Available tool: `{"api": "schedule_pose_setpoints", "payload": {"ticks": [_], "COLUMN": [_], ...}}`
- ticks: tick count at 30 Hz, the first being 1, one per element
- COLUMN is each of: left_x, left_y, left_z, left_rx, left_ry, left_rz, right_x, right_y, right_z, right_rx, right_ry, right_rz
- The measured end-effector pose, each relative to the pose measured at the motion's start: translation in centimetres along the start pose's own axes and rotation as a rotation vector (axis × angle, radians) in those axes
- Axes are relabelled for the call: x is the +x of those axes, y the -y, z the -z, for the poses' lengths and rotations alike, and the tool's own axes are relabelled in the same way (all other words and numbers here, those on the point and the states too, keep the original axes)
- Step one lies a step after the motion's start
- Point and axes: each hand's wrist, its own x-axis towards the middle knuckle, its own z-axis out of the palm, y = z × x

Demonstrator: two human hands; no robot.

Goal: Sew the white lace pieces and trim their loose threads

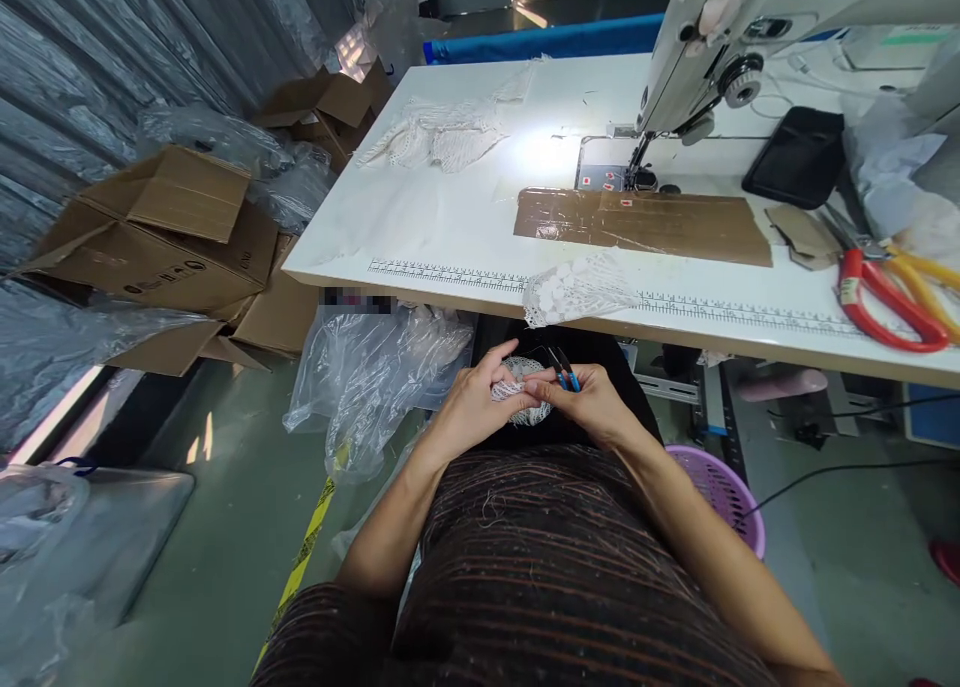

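A white lace piece (528, 407) is bunched up over my lap, just below the table's front edge. My left hand (480, 397) is closed on its left side, thumb and fingers pinching the lace. My right hand (585, 399) pinches the same lace between thumb and forefinger. Tucked in that right hand are small blue-handled thread snips (564, 369), their two dark tips pointing up and apart. Above my hands, another white lace piece (581, 287) lies across the printed ruler and hangs slightly over the edge.
A sewing machine (697, 77) stands on the white table (450, 227), with brown cardboard (645, 229) in front of its needle. More lace (450, 137) lies back left. Red-handled scissors (885, 302) rest at right. Cardboard boxes (180, 227), plastic bags (367, 377) and a purple basket (720, 497) surround me.
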Motion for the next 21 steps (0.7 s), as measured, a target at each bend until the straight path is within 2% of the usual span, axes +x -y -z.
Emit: {"api": "schedule_pose_setpoints", "payload": {"ticks": [2,5,7,11,15,21], "left_x": [0.1,0.4,0.5,0.7,0.6,-0.7], "left_y": [0.2,0.5,0.6,0.8,0.9,0.4], "left_z": [-0.2,-0.6,-1.0,-2.1,-3.0,-3.3], "left_rx": [-0.053,-0.304,-0.437,-0.604,-0.592,-0.475], "left_ry": [0.010,0.005,-0.023,-0.087,-0.087,-0.132], "left_rz": [0.003,0.055,0.098,0.150,0.111,-0.079], "right_x": [0.0,-0.6,-1.5,-2.7,-2.1,-0.4], "right_y": [-0.1,-0.5,-1.0,-1.8,-2.6,-3.6], "right_z": [0.1,0.7,0.9,0.5,0.1,0.8], "right_rx": [-0.007,-0.005,0.009,0.049,0.076,0.060], "right_ry": [-0.118,-0.257,-0.255,-0.154,-0.128,-0.237], "right_rz": [0.063,0.104,0.069,-0.014,-0.055,-0.069]}}
